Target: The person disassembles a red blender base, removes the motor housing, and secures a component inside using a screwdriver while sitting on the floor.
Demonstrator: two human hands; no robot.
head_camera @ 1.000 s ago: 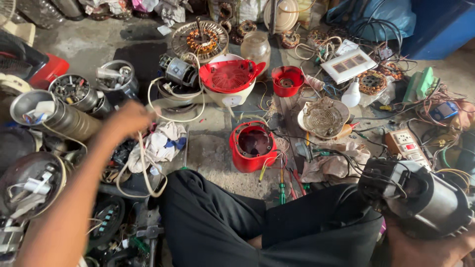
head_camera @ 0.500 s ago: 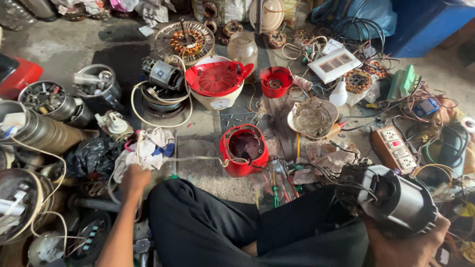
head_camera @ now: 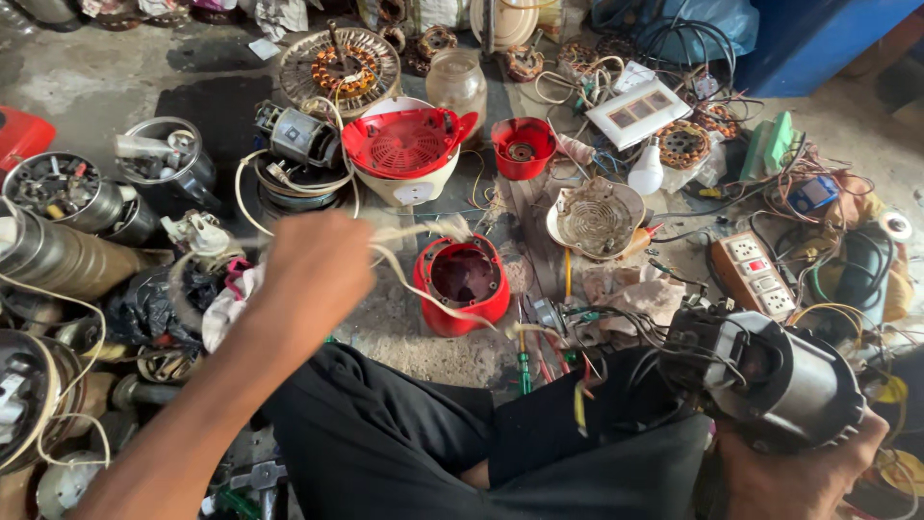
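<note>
The left hand [head_camera: 313, 265], blurred, is closed around a white cord [head_camera: 423, 289] that runs toward four o'clock past the red cup [head_camera: 464, 282]. At five o'clock, the right hand [head_camera: 799, 472] grips a grey electric motor [head_camera: 770, 371].

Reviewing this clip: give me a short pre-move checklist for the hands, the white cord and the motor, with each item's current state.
1. Left hand has the white cord in grip: ok, though the hand is blurred.
2. Right hand supports the motor from below: ok.
3. Cord's path free of snags: not ok, it runs across the red cup-shaped housing.
4. Cord joined to the motor: cannot tell, its far end is lost among dark wires.
5. Screwdrivers lie close to the person's leg: ok.
</note>
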